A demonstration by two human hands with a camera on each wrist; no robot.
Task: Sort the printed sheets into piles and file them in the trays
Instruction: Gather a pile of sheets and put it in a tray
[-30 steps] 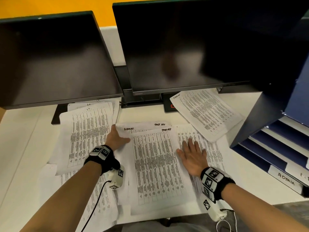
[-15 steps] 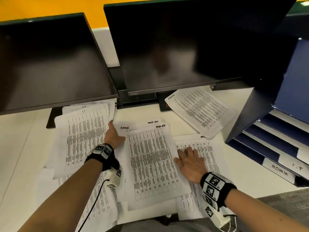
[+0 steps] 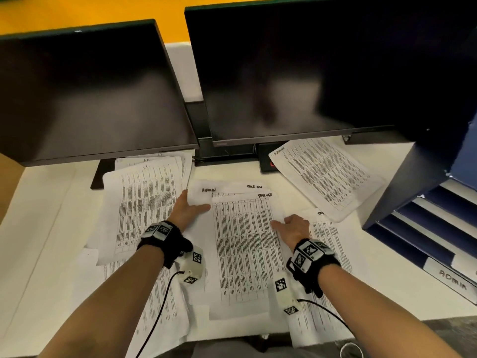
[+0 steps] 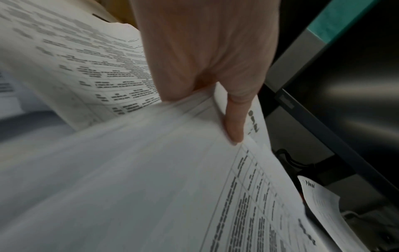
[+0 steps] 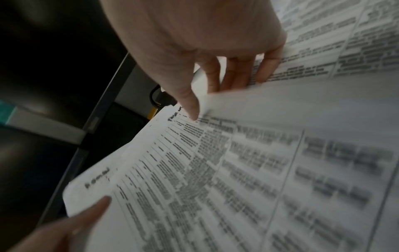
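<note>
The left hand [image 3: 185, 212] pinches the left edge of the middle stack of sheets [image 3: 242, 244], thumb laid on top near the upper left corner and the other fingers tucked beneath the paper; the left wrist view shows one finger [image 4: 234, 119] pressed along the edge of the lifted pages. The right hand [image 3: 293, 228] grips the same stack at its right edge, thumb on the printed top page and fingers [image 5: 235, 75] curled under it, so the stack is held between both hands just above the white desk [image 3: 38, 228]. The top sheet carries a printed table with handwriting at its upper right corner, and a sheet under it shows a handwritten word at its upper left. To the left lies another pile of printed sheets [image 3: 143, 205], partly under the left monitor [image 3: 87, 91], with more pages spread toward the desk's near edge. A sheet [image 3: 333, 257] lies under the right wrist. Farther right, a single tilted sheet [image 3: 325, 177] rests beside the foot of the right monitor [image 3: 309, 68]. At the far right stands a dark blue set of stacked trays [image 3: 426, 228], the lowest bearing a white label [image 3: 453, 277] handwritten "ADMIN"
</note>
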